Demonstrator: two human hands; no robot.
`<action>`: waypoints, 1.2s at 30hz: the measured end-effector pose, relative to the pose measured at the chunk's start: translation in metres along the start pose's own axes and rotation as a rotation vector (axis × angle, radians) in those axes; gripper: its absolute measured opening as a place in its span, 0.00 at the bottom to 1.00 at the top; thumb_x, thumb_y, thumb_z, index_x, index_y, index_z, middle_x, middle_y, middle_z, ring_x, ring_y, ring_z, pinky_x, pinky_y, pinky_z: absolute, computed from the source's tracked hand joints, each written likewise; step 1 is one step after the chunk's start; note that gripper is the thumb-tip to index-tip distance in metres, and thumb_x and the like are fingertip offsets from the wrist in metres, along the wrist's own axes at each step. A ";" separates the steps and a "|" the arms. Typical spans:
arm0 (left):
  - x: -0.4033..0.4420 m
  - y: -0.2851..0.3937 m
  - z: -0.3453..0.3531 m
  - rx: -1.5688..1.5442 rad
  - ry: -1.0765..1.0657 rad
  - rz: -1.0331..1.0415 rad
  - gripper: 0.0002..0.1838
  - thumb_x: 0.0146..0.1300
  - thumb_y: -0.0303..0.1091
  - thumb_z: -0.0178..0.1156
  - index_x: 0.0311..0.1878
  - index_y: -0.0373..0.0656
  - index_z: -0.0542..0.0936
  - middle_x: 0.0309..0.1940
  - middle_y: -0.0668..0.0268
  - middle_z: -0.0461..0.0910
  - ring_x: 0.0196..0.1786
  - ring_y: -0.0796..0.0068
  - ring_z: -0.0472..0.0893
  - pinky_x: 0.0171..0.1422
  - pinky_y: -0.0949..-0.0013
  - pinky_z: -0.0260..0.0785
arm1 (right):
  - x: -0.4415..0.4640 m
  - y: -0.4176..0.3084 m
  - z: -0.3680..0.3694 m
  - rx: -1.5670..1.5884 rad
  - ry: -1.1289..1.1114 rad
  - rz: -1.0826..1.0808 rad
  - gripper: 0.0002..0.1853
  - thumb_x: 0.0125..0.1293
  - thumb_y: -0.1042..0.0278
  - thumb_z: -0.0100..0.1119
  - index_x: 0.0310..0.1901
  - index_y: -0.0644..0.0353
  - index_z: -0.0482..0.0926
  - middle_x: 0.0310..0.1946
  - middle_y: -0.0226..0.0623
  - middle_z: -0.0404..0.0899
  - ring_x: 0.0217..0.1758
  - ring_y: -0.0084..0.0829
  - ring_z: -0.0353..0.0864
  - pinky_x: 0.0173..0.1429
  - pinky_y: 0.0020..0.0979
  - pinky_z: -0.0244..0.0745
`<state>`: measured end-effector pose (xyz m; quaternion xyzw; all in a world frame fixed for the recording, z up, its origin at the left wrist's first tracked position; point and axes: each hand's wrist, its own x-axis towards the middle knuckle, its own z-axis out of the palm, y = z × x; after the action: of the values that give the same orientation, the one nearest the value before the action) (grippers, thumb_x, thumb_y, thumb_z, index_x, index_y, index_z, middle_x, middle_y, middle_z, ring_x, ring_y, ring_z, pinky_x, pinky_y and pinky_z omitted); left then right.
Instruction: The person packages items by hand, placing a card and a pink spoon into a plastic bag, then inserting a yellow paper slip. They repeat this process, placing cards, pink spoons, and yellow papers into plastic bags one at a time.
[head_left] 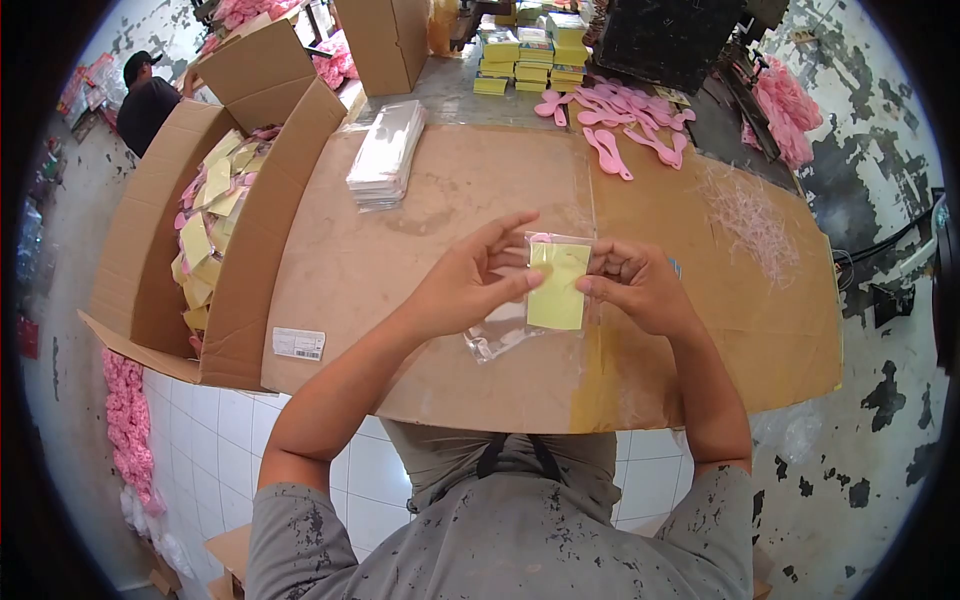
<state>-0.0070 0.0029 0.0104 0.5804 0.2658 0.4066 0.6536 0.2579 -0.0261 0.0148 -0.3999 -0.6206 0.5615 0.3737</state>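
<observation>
A yellow card sits inside a clear plastic bag, with a bit of pink showing at its top left. My right hand pinches the bag and card at the right edge, thumb in front and fingers curled behind. On the opposite edge, my left hand has its thumb on the bag, its index finger stretched upward and the other fingers partly hidden behind. The bag's loose clear end hangs below the card, over the cardboard-covered table.
A stack of clear bags lies ahead to the left. Pink spoon-shaped pieces and stacks of yellow cards are at the back. An open carton of packed pieces stands left. Thin plastic strands lie right. Another person is far left.
</observation>
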 end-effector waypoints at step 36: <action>0.004 -0.044 -0.002 1.081 0.077 0.372 0.21 0.62 0.39 0.74 0.55 0.40 0.86 0.46 0.57 0.79 0.50 0.55 0.79 0.57 0.56 0.73 | -0.113 0.014 -0.239 -2.038 1.183 0.323 0.38 0.62 0.72 0.70 0.76 0.52 0.71 0.77 0.49 0.66 0.81 0.54 0.62 0.82 0.52 0.56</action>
<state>0.0034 0.0079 -0.0327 0.8539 0.3530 0.3420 0.1711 0.5223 -0.0333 0.0204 -0.7835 -0.4547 -0.4220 0.0366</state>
